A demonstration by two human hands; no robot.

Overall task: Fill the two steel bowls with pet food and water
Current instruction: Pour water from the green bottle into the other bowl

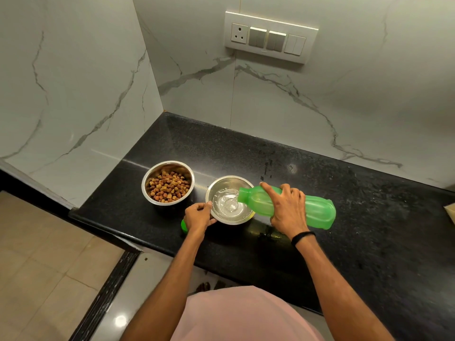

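Observation:
Two steel bowls stand on the black counter point(344, 205). The left bowl point(168, 183) holds brown pet food pellets. The right bowl point(222, 193) has water splashing in its bottom. My right hand point(286, 209) grips a green plastic bottle point(317, 210), tipped on its side with its open mouth over the right bowl's rim, and water runs out of it. My left hand point(198, 216) pinches the near left rim of the right bowl. A green cap point(183, 226) peeks out under my left wrist; I cannot tell whether the hand holds it.
Marble walls close the corner at the left and behind. A switch panel point(268, 36) hangs on the back wall. The counter's front edge runs below my arms, with tiled floor point(44, 262) to the left. A pale object point(450, 212) sits at the far right edge.

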